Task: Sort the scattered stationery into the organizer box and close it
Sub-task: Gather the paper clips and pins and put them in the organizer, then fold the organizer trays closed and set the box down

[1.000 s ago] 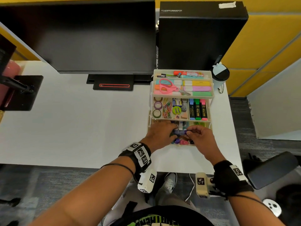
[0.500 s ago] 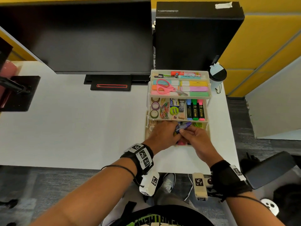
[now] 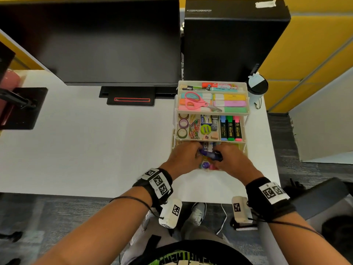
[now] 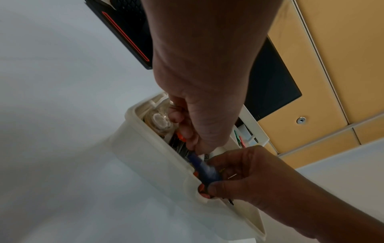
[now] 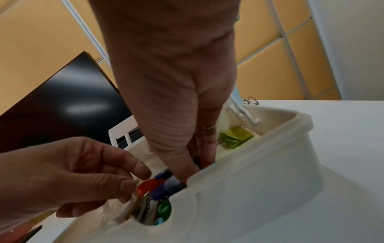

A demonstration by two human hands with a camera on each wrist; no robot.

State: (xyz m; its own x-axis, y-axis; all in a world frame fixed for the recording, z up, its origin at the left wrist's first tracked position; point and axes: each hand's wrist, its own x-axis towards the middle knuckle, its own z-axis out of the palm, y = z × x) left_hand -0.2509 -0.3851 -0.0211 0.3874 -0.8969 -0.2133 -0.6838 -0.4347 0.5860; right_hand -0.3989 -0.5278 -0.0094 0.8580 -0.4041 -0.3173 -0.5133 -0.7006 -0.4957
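Note:
The cream organizer box (image 3: 246, 111) stands open on the white desk, its tiers stepped back and filled with highlighters, scissors, tape rolls and clips. Both hands reach into its bottom compartment. My left hand (image 3: 197, 152) pinches one end of a blue pen (image 3: 210, 154), and my right hand (image 3: 219, 154) grips the other end. In the left wrist view the left hand (image 4: 191, 148) meets the blue pen (image 4: 204, 171) above the box wall (image 4: 145, 156), with the right hand (image 4: 214, 182) curled round it. In the right wrist view, several capped pens (image 5: 164, 185) lie under both hands.
A black monitor (image 3: 95, 39) and a black computer tower (image 3: 235, 39) stand behind the box. A lidded cup (image 3: 257, 87) sits at the box's far right. Green sticky notes (image 5: 235, 136) lie in the bottom compartment. A black stand (image 3: 23, 108) is at the left.
The blue pen, tilted up between the hands half a second ago, now lies lower and crosswise in the bottom compartment. Both hands stayed over that compartment.

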